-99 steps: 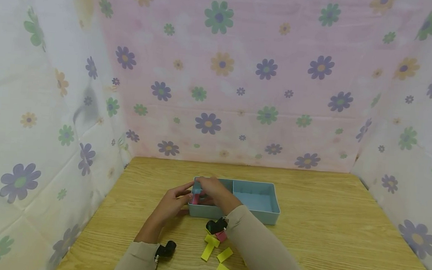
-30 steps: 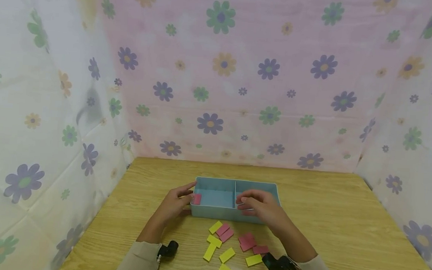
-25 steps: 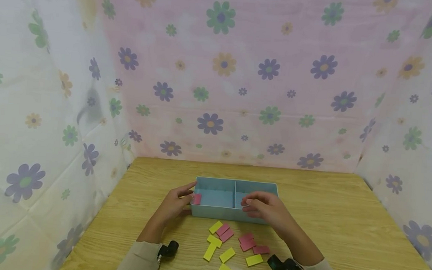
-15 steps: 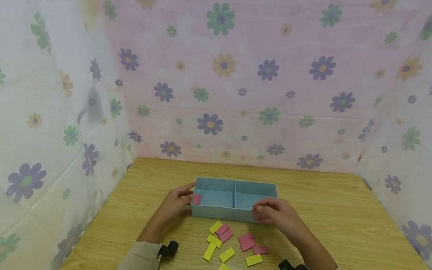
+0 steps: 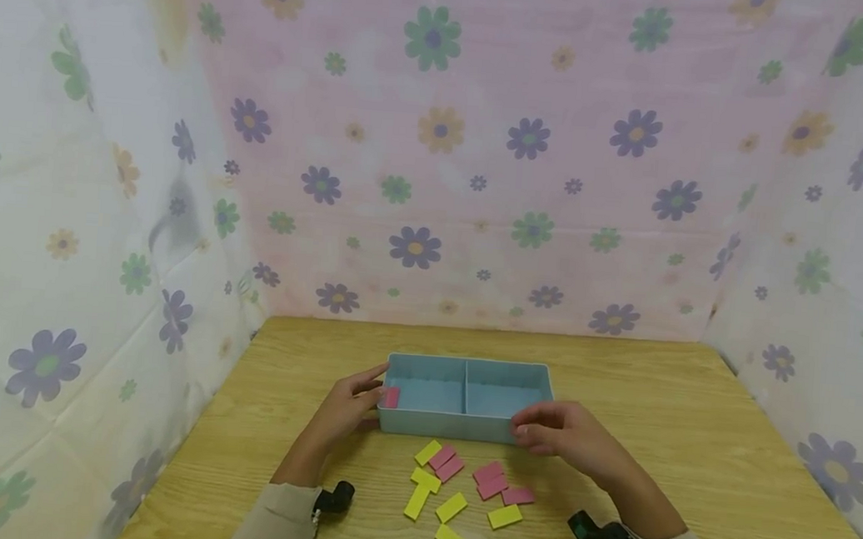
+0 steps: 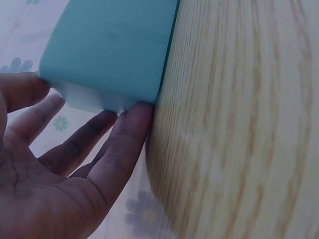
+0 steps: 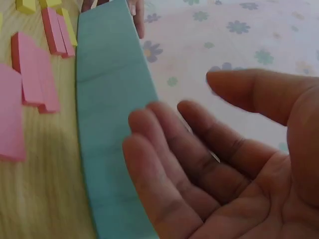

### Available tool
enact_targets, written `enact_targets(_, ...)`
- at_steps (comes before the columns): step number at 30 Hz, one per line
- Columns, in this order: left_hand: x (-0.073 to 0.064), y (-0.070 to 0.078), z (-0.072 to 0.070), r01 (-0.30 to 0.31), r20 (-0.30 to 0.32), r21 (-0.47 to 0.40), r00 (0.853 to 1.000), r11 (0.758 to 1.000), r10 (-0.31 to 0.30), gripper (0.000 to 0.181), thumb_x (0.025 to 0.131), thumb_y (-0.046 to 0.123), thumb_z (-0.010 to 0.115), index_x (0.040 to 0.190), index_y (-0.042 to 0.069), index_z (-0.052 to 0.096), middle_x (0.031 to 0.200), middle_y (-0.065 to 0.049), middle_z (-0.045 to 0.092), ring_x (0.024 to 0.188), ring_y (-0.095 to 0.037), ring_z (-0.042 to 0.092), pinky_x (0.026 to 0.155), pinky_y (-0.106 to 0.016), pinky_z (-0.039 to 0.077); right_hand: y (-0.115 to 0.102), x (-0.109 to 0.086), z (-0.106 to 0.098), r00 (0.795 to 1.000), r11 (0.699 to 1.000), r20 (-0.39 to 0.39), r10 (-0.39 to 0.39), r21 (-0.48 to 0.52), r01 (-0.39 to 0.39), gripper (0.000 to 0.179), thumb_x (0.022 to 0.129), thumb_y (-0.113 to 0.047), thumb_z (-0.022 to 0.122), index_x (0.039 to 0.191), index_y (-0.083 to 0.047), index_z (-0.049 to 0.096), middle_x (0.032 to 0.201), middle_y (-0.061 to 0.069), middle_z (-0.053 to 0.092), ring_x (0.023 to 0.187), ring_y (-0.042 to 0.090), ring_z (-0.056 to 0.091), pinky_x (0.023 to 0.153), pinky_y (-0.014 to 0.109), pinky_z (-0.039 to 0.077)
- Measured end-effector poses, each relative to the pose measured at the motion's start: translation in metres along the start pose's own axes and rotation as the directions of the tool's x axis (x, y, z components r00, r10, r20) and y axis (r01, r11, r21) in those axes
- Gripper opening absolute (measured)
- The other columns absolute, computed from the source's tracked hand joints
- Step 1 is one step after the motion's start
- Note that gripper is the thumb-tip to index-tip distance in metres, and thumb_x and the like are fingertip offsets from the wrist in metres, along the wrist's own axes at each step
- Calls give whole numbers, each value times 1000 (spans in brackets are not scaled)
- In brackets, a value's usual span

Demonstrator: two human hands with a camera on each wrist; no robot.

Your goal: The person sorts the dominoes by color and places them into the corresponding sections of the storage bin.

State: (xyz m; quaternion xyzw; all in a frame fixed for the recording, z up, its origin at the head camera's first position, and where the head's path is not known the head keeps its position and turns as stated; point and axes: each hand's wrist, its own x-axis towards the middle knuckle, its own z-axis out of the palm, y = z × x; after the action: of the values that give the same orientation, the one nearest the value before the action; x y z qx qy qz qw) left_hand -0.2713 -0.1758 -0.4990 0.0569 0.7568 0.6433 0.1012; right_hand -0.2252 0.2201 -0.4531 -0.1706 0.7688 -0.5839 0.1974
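A light blue two-compartment box [image 5: 424,424] stands on the table. In the front left corner of its left compartment lies a pink block [image 5: 392,397]. My left hand [image 5: 344,407] touches the box's left end with extended, spread fingers, seen close up in the left wrist view. Beside the front right corner is my right hand [image 5: 566,433], its fingers loosely bent and thumb apart. The right wrist view shows nothing in that hand [image 7: 234,174]. Several pink blocks [image 5: 492,486] and several yellow blocks [image 5: 452,507] lie in front of the box, some touching or overlapping.
The wood-grain table [image 5: 689,454] extends around the box on every side. Flower-printed cloth [image 5: 480,223] hangs behind it and at both sides. A small black camera is strapped to each wrist, at the cuffs of the beige sleeves [image 5: 274,522].
My right hand has come out of the left compartment, passed over the right one and moved right and nearer. The pink block stays in the corner. My left hand keeps its place.
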Motion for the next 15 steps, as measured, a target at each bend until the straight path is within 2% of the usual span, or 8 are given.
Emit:
enact_targets(3, 0, 0, 0, 2, 2, 1, 1000, 1000, -2, 52, 109, 15, 53, 160, 24, 43, 154, -25, 47, 130, -42, 60, 91, -51, 61, 4, 3, 3, 1000, 1000, 26, -2, 12, 2, 45, 104, -25, 65, 135, 8, 61, 133, 27, 64, 118, 39, 67, 97, 49, 59)
enact_targets(5, 0, 1, 1, 3, -1, 3, 1000, 1000, -3, 52, 109, 16, 53, 159, 24, 44, 154, -25, 47, 130, -43, 60, 91, -51, 61, 8, 5, 5, 999, 999, 28, -21, -23, 22, 43, 103, -24, 65, 134, 7, 63, 133, 26, 65, 117, 35, 68, 96, 47, 60)
enact_targets(10, 0, 1, 0, 10, -2, 5, 1000, 1000, -10, 52, 109, 16, 53, 159, 27, 44, 154, -23, 48, 129, -41, 61, 92, -51, 61, 13, 11, 15, 998, 985, 28, -64, -158, 67, 35, 101, -21, 69, 129, -1, 70, 126, 20, 71, 113, 25, 70, 87, 31, 61)
enact_targets(15, 0, 0, -2, 7, 6, 13, 1000, 1000, -7, 52, 109, 15, 52, 159, 26, 44, 154, -24, 47, 128, -41, 62, 93, -52, 60, 17, 16, 27, 994, 984, 87, -64, -160, 77, 32, 99, -12, 70, 129, -1, 70, 126, 19, 72, 117, 34, 69, 86, 23, 58)
